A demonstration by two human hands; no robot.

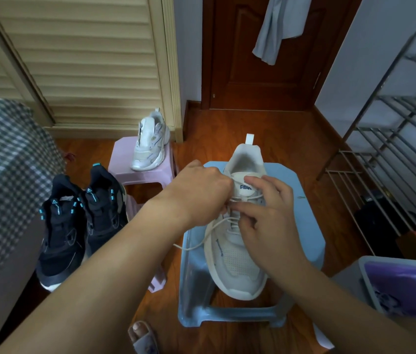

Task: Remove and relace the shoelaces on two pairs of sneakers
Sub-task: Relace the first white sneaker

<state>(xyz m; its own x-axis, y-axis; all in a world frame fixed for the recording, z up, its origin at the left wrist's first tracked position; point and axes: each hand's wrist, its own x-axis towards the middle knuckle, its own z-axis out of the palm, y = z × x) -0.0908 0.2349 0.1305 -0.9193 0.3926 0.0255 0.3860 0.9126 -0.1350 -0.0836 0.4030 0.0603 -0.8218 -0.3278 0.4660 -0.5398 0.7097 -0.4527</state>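
1. The cream sneaker [237, 254] sits at centre frame on a blue stool [303, 241], toe toward the viewer, probably to raise the eyelets within reach.
2. Its lace [201, 237] is threaded across the upper eyelets; one loose end trails left over the stool edge.
3. The left hand [201, 187] is curled tight on the lace beside the tongue.
4. The right hand [268, 208] pinches the lace at mid-eyelets, thumb on the tongue, likely steadying it.
5. Its mate, a white sneaker [150, 141], stands on a pink stool [130, 164], upper centre.
6. Black sneakers [79, 221] wait at lower left.
7. A grey bin [365, 267] at lower right holds purple material.
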